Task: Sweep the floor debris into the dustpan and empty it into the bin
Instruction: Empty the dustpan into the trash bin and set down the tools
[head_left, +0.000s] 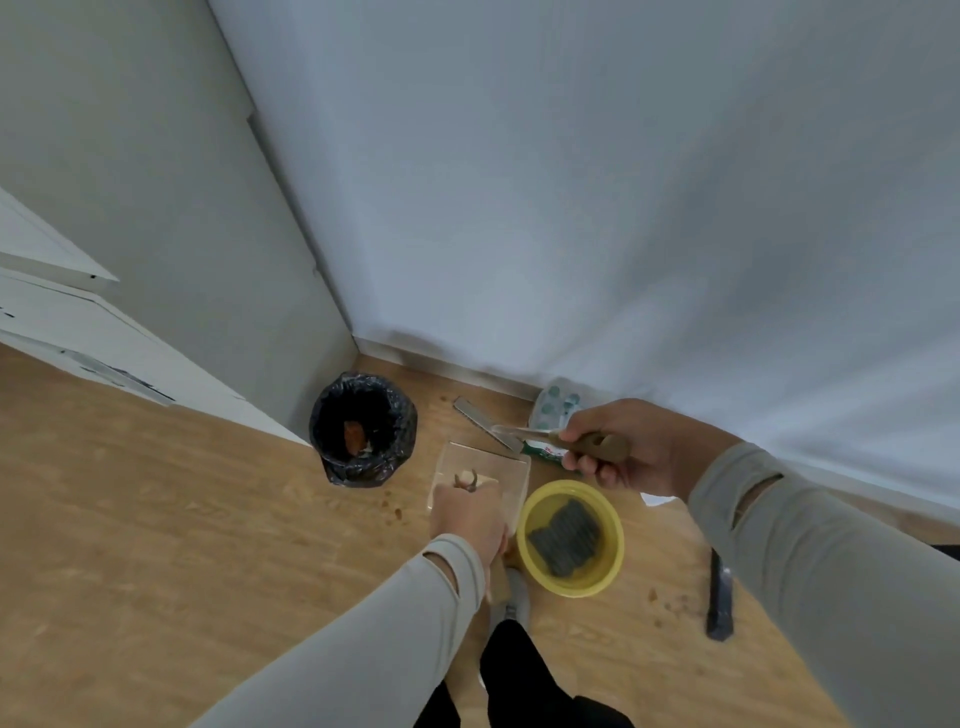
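Observation:
My left hand (467, 519) grips the handle of a beige dustpan (506, 480) held low over the wooden floor, just right of the bin. My right hand (618, 447) grips the brown wooden handle of a small brush (485, 423), whose grey head points left above the dustpan's far edge. The bin (363, 428), lined with a black bag, stands in the wall corner and holds an orange-brown scrap. Small brown crumbs (395, 512) lie on the floor left of the dustpan, and more crumbs (667, 605) lie right of the yellow bowl.
A yellow bowl (571, 538) holding water and a dark cloth sits on the floor beside the dustpan. A pale patterned bag (553, 402) rests against the wall. A dark flat object (721, 597) lies at the right. White cabinets (78, 322) line the left.

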